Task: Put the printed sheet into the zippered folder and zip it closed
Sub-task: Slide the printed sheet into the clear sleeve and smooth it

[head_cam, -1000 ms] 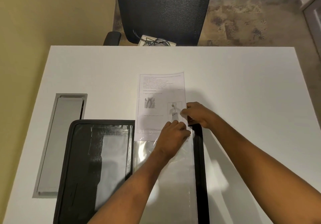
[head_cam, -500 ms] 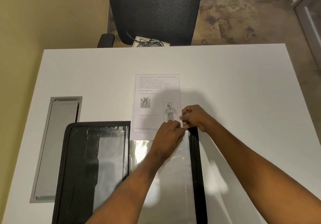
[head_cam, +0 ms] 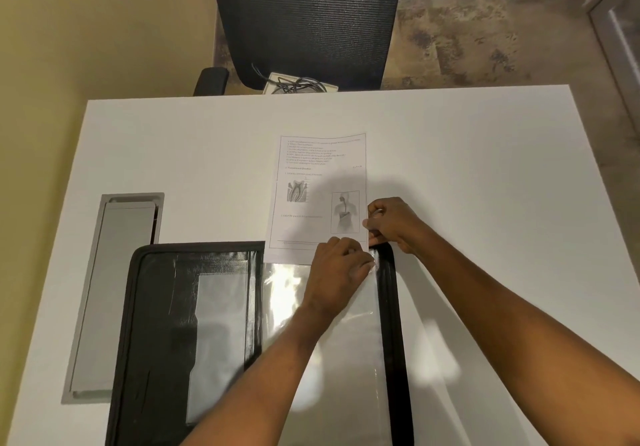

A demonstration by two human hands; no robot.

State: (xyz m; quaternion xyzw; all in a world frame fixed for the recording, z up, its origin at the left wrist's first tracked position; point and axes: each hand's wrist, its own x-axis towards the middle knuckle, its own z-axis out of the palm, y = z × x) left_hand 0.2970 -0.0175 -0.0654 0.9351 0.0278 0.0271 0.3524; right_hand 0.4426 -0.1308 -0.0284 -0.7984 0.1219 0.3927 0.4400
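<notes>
On the white desk point(head_cam: 485, 168), the black zippered folder point(head_cam: 156, 307) lies flat and unzipped so its glossy clear sleeve point(head_cam: 346, 359) faces up. The thin printed sheet point(head_cam: 318, 182) lies just beyond, its lower edge at the sleeve's mouth, not yet inside. The left hand point(head_cam: 337, 272) pinches the sleeve's top edge, likely parting it; the right hand point(head_cam: 394, 224) pinches the sheet's lower corner.

The printed sheet point(head_cam: 317, 196) lies flat, its near edge overlapping the top of the open black zippered folder point(head_cam: 152, 307).
</notes>
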